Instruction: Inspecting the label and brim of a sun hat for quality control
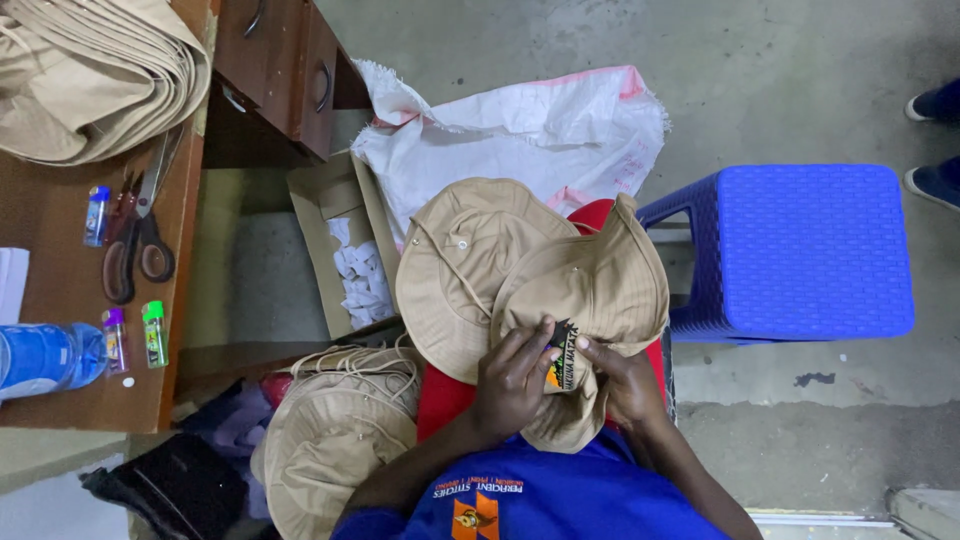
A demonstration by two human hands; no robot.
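Note:
A tan bucket hat (590, 290) lies on my lap over a second tan hat (455, 265) that sits to its left. My left hand (512, 380) and my right hand (625, 380) both pinch a small black and orange patch (562, 352) against the brim of the top hat. Both hands grip the hat's edge around the patch. A red surface (440, 400) shows under the hats. My blue shirt (540, 495) fills the bottom of the view.
A blue plastic stool (800, 250) stands at right. A white woven sack (520, 130) and an open cardboard box (345, 255) of white pieces lie ahead. More tan hats (335, 435) pile at lower left. The wooden desk (60, 290) holds scissors (135, 245), lighters, a water bottle.

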